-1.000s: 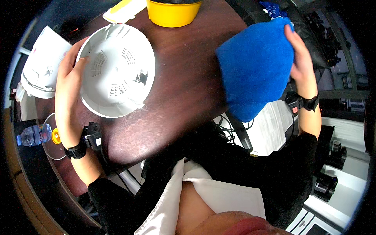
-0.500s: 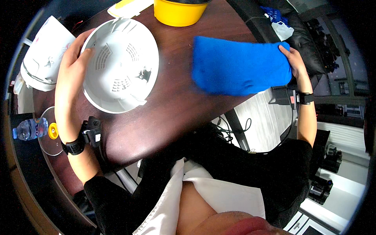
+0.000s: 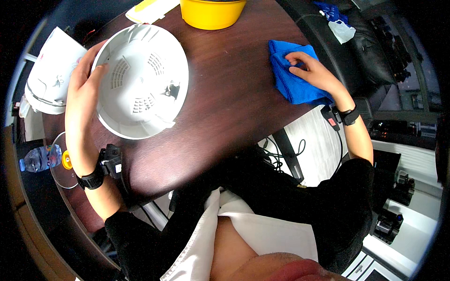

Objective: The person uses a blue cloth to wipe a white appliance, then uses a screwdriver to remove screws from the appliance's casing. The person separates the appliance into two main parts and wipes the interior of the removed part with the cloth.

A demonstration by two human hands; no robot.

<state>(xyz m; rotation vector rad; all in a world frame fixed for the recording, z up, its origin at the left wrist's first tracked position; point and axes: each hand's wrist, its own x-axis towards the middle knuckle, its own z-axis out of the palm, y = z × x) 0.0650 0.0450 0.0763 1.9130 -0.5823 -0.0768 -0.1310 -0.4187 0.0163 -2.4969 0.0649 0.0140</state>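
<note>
My left hand grips the left rim of a round white plastic housing, thumb over the edge and the other fingers hidden behind it. The housing's hollow inside faces me, tilted up, with groups of vent slots and a small dark fitting at its right side. At the table's right edge lies a folded, crumpled blue cloth. Resting over that cloth is my right hand, its fingers loosely bent and thumb and forefinger apart, with no cloth visible between them.
A yellow tub stands at the far side of the dark wooden table, beside a white and yellow piece. Left lie a white pot-like body, a clear lid with yellow knob and a water bottle. A black sofa adjoins the right.
The blue cloth, held up and spread out by my right hand before, now lies folded on the table. My right hand has moved left over it; my left hand keeps the housing nearly in place.
</note>
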